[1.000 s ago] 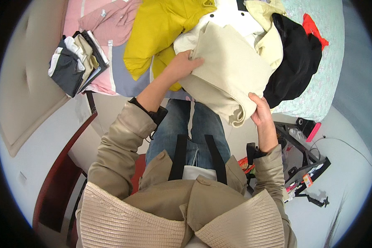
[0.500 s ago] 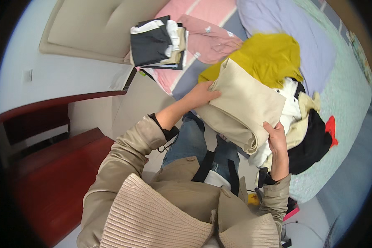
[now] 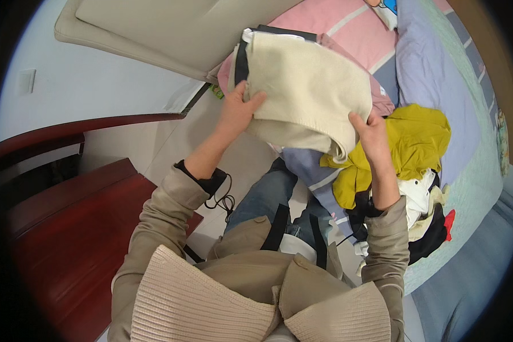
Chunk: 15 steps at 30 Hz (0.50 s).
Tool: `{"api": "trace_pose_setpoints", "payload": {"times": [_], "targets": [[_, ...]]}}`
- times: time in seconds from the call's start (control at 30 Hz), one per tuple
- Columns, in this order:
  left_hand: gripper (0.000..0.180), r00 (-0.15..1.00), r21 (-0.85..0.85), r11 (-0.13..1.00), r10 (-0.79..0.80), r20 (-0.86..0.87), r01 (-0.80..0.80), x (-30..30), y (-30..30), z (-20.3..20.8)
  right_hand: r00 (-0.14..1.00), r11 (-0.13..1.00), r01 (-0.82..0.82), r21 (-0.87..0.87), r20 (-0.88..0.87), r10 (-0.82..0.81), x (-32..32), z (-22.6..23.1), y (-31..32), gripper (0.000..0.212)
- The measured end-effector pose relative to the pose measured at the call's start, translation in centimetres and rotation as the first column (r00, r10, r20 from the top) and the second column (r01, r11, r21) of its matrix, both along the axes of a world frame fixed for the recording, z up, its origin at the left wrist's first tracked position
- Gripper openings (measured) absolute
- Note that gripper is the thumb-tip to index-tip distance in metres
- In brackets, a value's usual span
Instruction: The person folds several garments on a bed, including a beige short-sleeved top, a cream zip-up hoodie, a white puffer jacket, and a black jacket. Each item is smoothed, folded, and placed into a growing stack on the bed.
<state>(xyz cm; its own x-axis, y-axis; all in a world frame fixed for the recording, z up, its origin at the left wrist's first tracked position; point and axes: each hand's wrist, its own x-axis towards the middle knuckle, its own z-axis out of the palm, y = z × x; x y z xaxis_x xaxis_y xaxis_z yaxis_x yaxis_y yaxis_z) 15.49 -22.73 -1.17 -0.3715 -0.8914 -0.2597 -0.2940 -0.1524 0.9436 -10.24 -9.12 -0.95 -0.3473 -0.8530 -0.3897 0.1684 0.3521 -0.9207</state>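
Note:
A thick cream garment (image 3: 305,85), folded into a wide bundle, is held up between my two hands; its kind cannot be made out. My left hand (image 3: 237,109) pinches its left edge, thumb on top. At the lower right corner my right hand (image 3: 371,132) grips it, thumb on the upper face, beside the rolled fold. Behind the bundle, and mostly hidden by it, lies the stack of folded clothes (image 3: 279,31), with dark and white edges showing. Whether the bundle touches that stack, I cannot tell.
A mustard-yellow garment (image 3: 419,139) lies right of my right hand. Below it are white (image 3: 415,196), black (image 3: 430,239) and red clothes in a loose heap on the bed. A padded headboard (image 3: 154,34) rises at the back left; dark red wooden furniture (image 3: 91,233) stands at left.
Both hands have carried the folded cream garment left and away from me, from in front of the yellow garment to over the folded stack. The view has shifted left too.

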Motion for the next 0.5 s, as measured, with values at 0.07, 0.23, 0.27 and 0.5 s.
{"api": "trace_pose_setpoints", "payload": {"times": [0.07,0.23,0.27,0.5], "targets": [[0.033,0.997,-0.006,0.998,0.067,-0.031,-0.067,1.3,-3.6,0.4,0.999,1.000,-0.019,-0.024,-0.031,0.018,0.9,0.3,-4.2,0.024],[0.046,0.967,-0.062,0.996,0.081,0.241,-0.068,4.2,-10.7,-4.4,0.947,0.985,-0.143,0.100,-0.274,0.165,1.5,-5.6,-11.4,0.038],[0.050,0.912,-0.093,0.990,0.130,0.388,-0.102,4.6,-11.6,-6.2,0.912,0.976,-0.162,0.148,-0.355,0.205,1.9,-7.6,-12.1,0.041],[0.058,0.804,-0.573,0.744,0.081,0.589,0.345,3.4,-12.0,-15.0,0.919,0.880,-0.260,0.399,-0.179,0.352,1.6,-11.7,-5.3,0.038]]}}
